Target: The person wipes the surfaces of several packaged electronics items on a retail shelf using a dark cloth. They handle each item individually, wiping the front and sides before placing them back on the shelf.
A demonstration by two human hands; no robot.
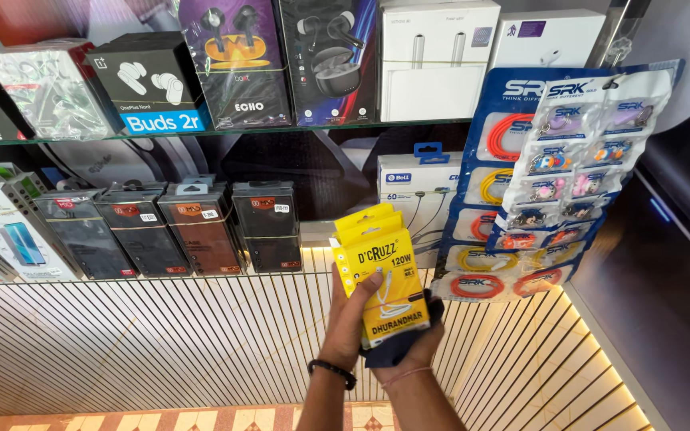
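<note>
Wiping step in hand, judging by grip: left hand (358, 319) clamped on yellow cable box (380, 275), held before lower shelf (201, 275) front edge; right hand (409, 351) closed on dark cloth (397, 345) beneath. Next calls for steady grip, cloth passes.

Single head view, close, facing shop shelves (201, 132) ahead.

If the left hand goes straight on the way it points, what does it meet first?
The left hand, holding the yellow cable box, points up toward the shelf; probably the white boxed cable pack comes first, though depth is unclear.
</note>
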